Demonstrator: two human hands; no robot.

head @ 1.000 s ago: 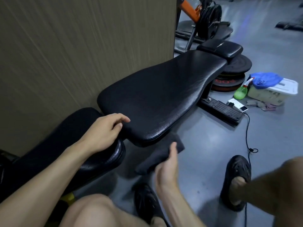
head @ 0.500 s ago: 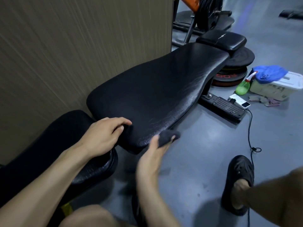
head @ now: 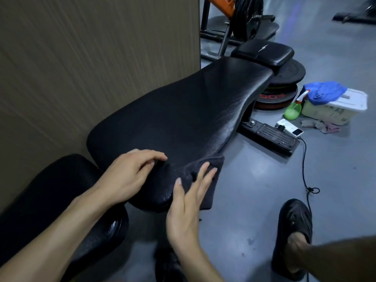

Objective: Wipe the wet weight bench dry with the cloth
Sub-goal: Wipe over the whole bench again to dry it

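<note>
1. The cloth (head: 205, 176), dark and bunched, is draped over the near right edge of the bench pad (head: 183, 117), at about 6 o'clock in the view; part of it lies on the pad's top and part hangs down over the side.
2. The right hand (head: 190, 202) lies flat on the cloth with its fingers (head: 203, 176) straight and spread, the thumb apart from them; it presses the cloth against the pad's edge.
3. The left hand (head: 130, 176) rests on the pad just beside the cloth, at 9 o'clock from it, fingers loosely bent and close together, holding nothing.
4. The long black pad runs from 6 o'clock up toward 1 o'clock, alongside a brown wall (head: 91, 58); a smaller headrest pad (head: 264, 52) sits at its far end.
5. A separate seat pad (head: 53, 200) lies at 8 o'clock, under the left forearm.
6. At 2 o'clock from the pad, on the grey floor (head: 254, 190), stand stacked weight plates (head: 284, 86), a green spray bottle (head: 293, 110) and a white box (head: 337, 108) with a blue rag (head: 325, 91) on top.
7. A black sandal (head: 293, 231) on a foot is at 4 o'clock, beside a black cable (head: 305, 169).
</note>
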